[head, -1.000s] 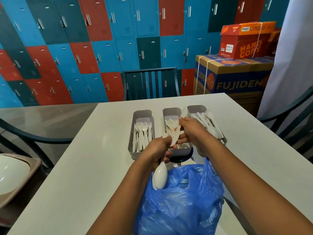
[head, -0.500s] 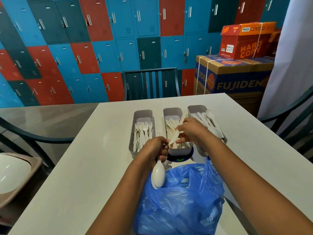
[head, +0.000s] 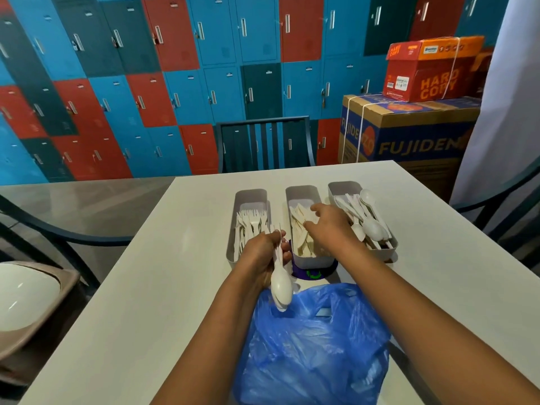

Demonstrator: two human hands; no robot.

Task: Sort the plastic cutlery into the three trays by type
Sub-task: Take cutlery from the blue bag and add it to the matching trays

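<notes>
Left hand [head: 264, 252] grips a bunch of spoons [head: 281, 283] at center frame, above the blue bag [head: 312, 346]. Right hand [head: 327, 223], fingers loose and holding nothing, hovers over the middle tray [head: 314, 260] of knives. That bundle could slip and scatter across the bench [head: 140, 302].

The desk [head: 163, 287] is looking smooth and matt; the blue bag [head: 315, 346] is showing thin, crinkled, glossy plastic; the spoon [head: 281, 285] is gleaming, seemingly plastic; the trays [head: 314, 260] are appearing matt grey.
</notes>
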